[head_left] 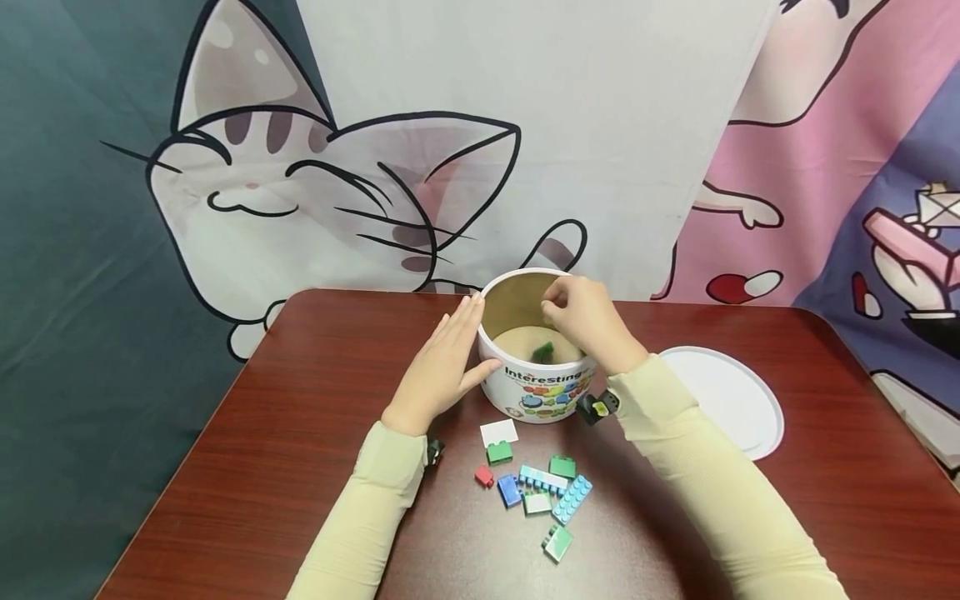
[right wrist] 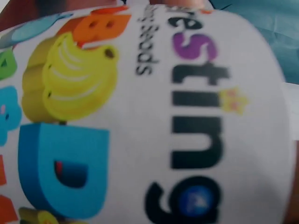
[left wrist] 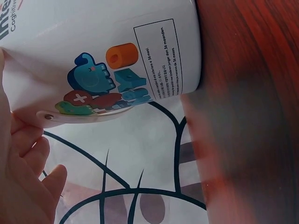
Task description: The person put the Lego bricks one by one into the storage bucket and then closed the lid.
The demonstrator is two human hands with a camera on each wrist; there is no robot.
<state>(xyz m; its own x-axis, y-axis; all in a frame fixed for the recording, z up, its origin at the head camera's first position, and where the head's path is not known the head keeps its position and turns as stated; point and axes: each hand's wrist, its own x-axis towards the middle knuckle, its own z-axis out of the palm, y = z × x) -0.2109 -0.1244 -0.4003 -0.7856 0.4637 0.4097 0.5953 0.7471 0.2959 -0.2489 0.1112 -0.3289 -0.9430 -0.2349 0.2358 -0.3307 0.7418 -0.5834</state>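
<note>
A white tub (head_left: 534,392) with the printed word "Interesting" stands open near the table's far edge. My left hand (head_left: 442,362) lies with straight fingers along the tub's left side, thumb reaching toward its front. In the left wrist view, the fingers (left wrist: 35,154) are right at the tub wall. Over the tub's right rim reaches my right hand (head_left: 588,321), fingers curled above the opening, nothing showing between them. Below them, inside the tub, is a dark green brick (head_left: 543,352). The right wrist view is filled by the tub's printed wall (right wrist: 140,116), with the right hand hidden.
In front of the tub lie green bricks (head_left: 499,452), a red brick (head_left: 483,476), a dark blue brick (head_left: 509,491) and light blue bricks (head_left: 572,500). A white card (head_left: 498,432) is beside them. Right of the tub, a white lid (head_left: 723,404) lies flat.
</note>
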